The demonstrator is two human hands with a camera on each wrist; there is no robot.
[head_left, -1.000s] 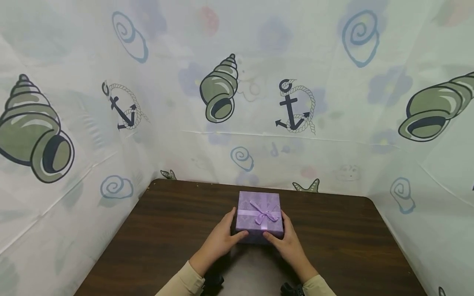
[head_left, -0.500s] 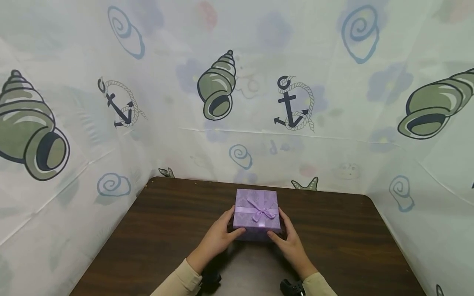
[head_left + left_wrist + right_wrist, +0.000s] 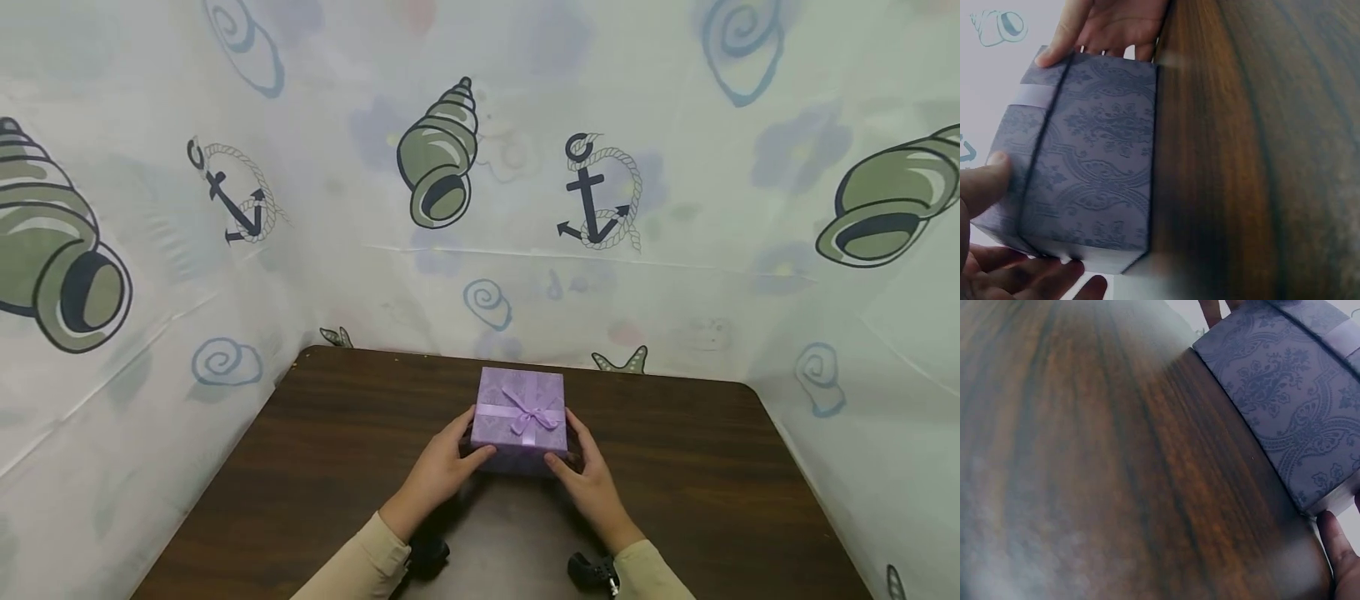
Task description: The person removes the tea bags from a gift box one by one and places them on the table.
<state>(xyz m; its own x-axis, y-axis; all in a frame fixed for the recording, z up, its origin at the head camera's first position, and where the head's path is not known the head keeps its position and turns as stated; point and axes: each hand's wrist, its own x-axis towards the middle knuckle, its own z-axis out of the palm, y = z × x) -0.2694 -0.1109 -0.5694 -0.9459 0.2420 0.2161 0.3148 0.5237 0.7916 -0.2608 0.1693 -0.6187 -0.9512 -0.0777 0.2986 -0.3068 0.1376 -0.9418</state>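
Note:
A purple patterned gift box with a lilac ribbon and bow sits on the dark wooden table, its lid on. My left hand holds its left side, thumb on the front of the lid, fingers along the side. From the right, my right hand grips the other side, its thumb close to the front right corner. The left wrist view shows the box's front face and the seam under the lid. Low in the right wrist view, a right fingertip touches the box's lower corner.
The brown wood-grain table has rounded far corners. Behind and beside it hangs a pale cloth printed with shells, anchors and starfish. Black wrist devices are strapped on the left wrist and the right wrist.
The right thumb has slid outward along the front toward the right corner. Both hands stay at the box's sides; the head view has shifted slightly, so everything appears higher.

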